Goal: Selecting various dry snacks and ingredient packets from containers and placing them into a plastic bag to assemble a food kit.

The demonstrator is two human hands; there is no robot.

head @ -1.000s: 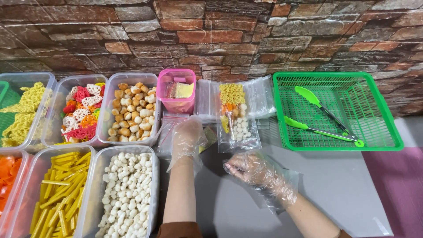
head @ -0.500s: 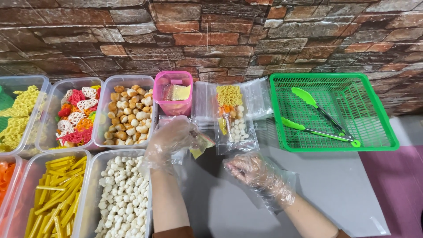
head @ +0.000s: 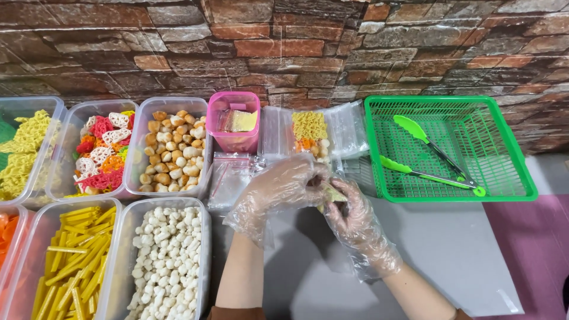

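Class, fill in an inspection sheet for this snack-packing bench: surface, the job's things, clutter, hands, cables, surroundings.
Surface: grey table, purple mat at the right edge.
Job's things: small yellowish packet held between both hands.
Clutter: clear tubs of snacks, pink cup, filled bag, empty bags, green basket holding tongs.
Hands: left hand and right hand, both in clear plastic gloves, pinching the packet.
Cables: nothing seen.
Surroundings: brick-pattern wall.

bright, even light | soft shadows | sharp focus | slight edge distortion
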